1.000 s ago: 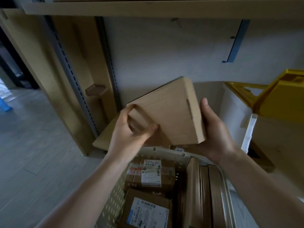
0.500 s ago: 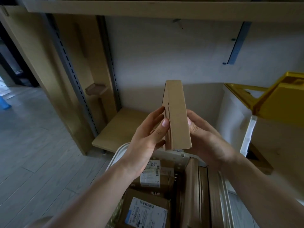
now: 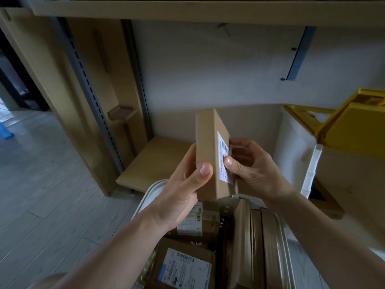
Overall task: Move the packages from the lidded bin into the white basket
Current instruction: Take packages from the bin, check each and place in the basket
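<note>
Here both hands (image 3: pixel 181 192) grip an upright package (image 3: pixel 208 155).

We take the low wooden shelf board (image 3: pixel 154 161) as our landmark. Behind it stands a pale wall (image 3: pixel 208 69), and just to its left a grey slotted metal upright (image 3: pixel 141 80) runs up against a wooden side panel (image 3: pixel 104 65). A small wooden block (image 3: pixel 120 112) juts from that panel, above and left of the board. Further left we see a second slotted upright (image 3: pixel 87 80) and then grey plank flooring (image 3: pixel 41 184), which also reaches in front of the board. High above the board a wooden shelf (image 3: pixel 187 9) spans the view. Up and to its right, a blue-grey metal bracket (image 3: pixel 300 53) is fixed to the wall.
</note>
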### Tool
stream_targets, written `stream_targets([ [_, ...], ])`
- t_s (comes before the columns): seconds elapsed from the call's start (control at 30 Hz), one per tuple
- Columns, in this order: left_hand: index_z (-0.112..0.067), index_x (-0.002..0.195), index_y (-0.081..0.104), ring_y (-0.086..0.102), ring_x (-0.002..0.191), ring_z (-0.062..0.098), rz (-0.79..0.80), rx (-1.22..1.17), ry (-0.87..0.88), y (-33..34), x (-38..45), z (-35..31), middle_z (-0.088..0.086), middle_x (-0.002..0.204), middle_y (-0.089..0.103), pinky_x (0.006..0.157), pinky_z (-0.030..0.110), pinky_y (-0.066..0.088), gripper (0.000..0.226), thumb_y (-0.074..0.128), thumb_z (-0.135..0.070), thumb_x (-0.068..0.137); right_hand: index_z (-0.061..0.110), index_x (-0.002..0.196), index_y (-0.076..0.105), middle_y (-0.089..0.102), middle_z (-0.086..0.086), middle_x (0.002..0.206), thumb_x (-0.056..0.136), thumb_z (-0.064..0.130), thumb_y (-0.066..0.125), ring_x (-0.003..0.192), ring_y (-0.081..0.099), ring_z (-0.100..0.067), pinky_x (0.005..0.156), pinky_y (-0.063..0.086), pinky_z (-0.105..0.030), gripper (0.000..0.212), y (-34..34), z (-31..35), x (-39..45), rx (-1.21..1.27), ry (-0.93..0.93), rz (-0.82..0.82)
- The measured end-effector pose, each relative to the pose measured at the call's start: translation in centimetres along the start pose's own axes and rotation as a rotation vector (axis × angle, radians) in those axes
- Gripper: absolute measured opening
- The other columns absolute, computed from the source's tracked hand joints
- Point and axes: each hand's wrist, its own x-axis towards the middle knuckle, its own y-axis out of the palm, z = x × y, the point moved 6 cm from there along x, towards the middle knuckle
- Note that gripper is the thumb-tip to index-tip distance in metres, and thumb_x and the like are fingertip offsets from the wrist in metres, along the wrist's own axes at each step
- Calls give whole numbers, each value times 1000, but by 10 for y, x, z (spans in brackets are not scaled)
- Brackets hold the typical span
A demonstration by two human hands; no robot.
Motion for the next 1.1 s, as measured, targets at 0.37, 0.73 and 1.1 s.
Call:
stream_targets([
  [0.37, -19, 124, 65, 70, 114, 24, -282, -114, 80, -32, 0, -22, 9, 123, 73, 81, 35, 61, 38, 65, -17, 86, 33, 145, 35, 60, 3, 124, 59, 47, 85, 101, 69, -10, 76, 61, -24, 101, -20, 3, -1, -85, 48, -214],
  [0.73, -35, 110, 69, 74, 100, 8, -618, 323, 153, -67, -7, -41, -10, 103, 79, 84, 44, 63, 19, 63, -21, 99, 19, 136, 46, 66, 3, 110, 95, 15, 67, 92, 71, -1, 65, 57, -15, 47, -30, 32, -12, -27, -147, -344],
  [1.1, -20, 123, 59, 75, 103, 18, -641, 46, 63, -70, -5, -28, 1, 106, 77, 82, 43, 63, 33, 70, -14, 92, 27, 115, 50, 76, 8, 80, 94, 18, 70, 85, 76, -20, 73, 63, -39, 30, -33, 23, -12, 147, -38, -364],
])
